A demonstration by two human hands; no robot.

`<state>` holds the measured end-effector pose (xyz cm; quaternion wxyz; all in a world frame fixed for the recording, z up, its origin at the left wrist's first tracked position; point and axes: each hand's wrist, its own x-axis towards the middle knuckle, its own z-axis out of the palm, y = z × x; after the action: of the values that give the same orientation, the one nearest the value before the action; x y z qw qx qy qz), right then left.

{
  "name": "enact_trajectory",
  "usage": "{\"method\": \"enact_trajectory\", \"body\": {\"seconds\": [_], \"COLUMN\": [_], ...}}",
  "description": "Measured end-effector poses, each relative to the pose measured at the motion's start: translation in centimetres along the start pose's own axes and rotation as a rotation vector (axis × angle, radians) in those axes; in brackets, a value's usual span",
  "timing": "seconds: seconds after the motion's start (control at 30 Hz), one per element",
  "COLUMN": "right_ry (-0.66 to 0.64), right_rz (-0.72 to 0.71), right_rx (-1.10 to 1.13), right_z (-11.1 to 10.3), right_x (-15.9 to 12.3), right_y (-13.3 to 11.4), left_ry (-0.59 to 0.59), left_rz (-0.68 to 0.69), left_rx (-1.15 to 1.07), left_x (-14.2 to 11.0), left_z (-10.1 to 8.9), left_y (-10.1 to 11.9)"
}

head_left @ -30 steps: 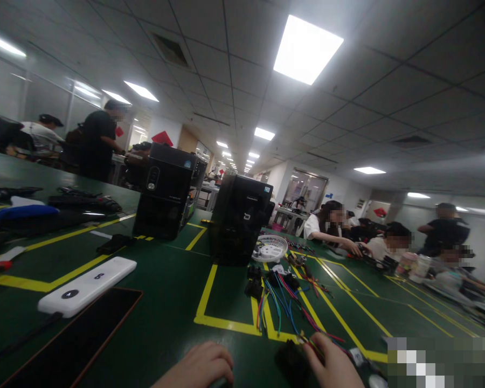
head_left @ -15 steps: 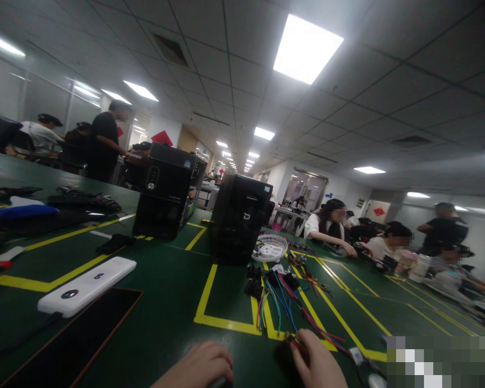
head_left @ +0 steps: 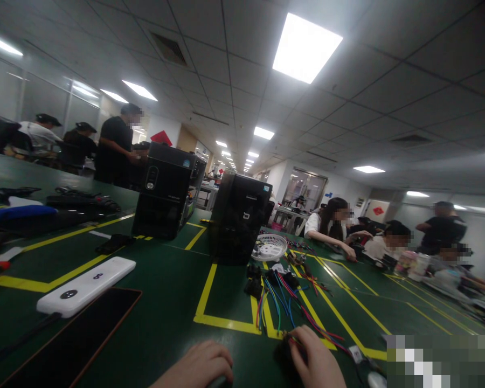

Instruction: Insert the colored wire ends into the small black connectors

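At the bottom edge my left hand (head_left: 206, 364) lies with its fingers curled over something dark, of which only a sliver shows. My right hand (head_left: 315, 355) is closed on a dark part (head_left: 285, 354) that I cannot identify, its thumb and fingers around the right side. Just beyond that hand, a bundle of red, blue and green wires (head_left: 286, 302) with black connectors (head_left: 254, 280) spreads over the green table (head_left: 161, 318). A white basket (head_left: 271, 247) stands behind the wires.
Two black computer cases (head_left: 161, 194) stand upright farther back. To the left lie a white power strip (head_left: 87, 285), a dark flat panel (head_left: 76, 345) and a blue-handled item (head_left: 20, 216). Yellow tape (head_left: 226, 323) marks the table. Several people sit along the right side.
My right hand has shifted very slightly, still on the dark part; my left hand stays put. In the background, the standing person at left has moved a little to the right.
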<state>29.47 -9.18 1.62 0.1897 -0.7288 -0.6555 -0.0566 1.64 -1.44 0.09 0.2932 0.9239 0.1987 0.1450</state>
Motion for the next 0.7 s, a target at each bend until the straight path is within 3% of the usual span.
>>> {"method": "enact_trajectory", "body": {"seconds": [0.03,0.3,0.57,0.7], "right_ry": [0.007,-0.042,-0.094,-0.069], "right_rz": [-0.002,-0.004,0.277,0.296], "right_rx": [0.014,-0.083,-0.130,-0.188], "right_z": [-0.1,-0.3,-3.1,-3.3], "right_x": [-0.1,0.0,-0.9,-1.0], "right_y": [0.0,-0.2,5.2,6.1], "left_ry": [-0.056,-0.026,0.010,-0.014], "left_rz": [-0.032,0.004,0.020,-0.025], "left_rx": [-0.007,-0.007,-0.019,-0.017], "left_x": [0.1,0.6,0.5,0.7], "left_z": [0.1,1.3,1.2,1.3], "left_y": [-0.2,-2.2,-1.8,-1.9]}}
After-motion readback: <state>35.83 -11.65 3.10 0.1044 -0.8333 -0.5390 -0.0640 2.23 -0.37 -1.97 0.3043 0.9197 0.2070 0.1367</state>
